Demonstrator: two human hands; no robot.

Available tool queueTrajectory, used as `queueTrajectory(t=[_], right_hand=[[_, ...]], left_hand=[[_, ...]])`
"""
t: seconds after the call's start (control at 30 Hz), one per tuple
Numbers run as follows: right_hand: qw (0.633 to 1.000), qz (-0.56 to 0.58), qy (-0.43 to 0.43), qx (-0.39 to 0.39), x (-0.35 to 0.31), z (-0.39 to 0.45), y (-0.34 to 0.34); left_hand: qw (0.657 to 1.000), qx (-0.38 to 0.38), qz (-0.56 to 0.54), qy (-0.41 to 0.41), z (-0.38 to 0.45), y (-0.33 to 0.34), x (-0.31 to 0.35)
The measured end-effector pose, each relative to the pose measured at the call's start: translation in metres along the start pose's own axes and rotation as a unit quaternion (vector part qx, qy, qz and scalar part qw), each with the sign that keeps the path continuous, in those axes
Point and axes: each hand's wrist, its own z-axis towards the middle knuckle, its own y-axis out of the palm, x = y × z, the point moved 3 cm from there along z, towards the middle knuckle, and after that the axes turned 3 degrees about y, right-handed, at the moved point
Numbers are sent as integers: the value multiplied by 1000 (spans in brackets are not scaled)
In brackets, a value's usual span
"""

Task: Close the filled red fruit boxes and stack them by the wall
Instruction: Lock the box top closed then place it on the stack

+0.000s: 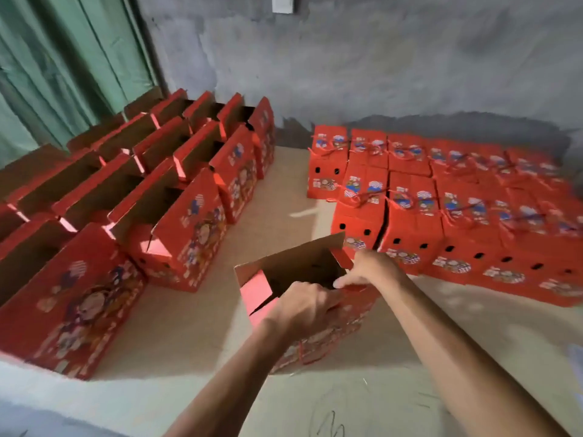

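Open red boxes are standing in rows along the cardboard sheet's left side. Mid-sheet, near its front edge, left hand is gripping the open box's near flap w/ curled fingers; right hand is pinching its top edge. Closed boxes (strings on top) are sitting stacked at right by the wall.

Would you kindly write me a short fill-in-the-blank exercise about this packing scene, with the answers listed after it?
1. Both hands, the left hand and the right hand, hold one red box whose top is still ____.
2. The closed boxes lie against the grey ____.
3. The rows of open boxes stand on the person's ____ side.
4. Behind those open boxes hangs a ____ curtain.

Missing words: open; wall; left; green
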Motion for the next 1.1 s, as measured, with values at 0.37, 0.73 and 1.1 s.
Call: queueTrajectory(t=[0.37,0.73,1.1], right_hand=[[980,169,86,-59,187,-14,9],[983,-50,-35,172,187,7,7],[879,239,-136,390,203,3,82]], left_hand=[[991,-58,81,85,91,48,70],[990,-141,5,-28,56,60,68],[954,103,-67,-272,10,86,40]])
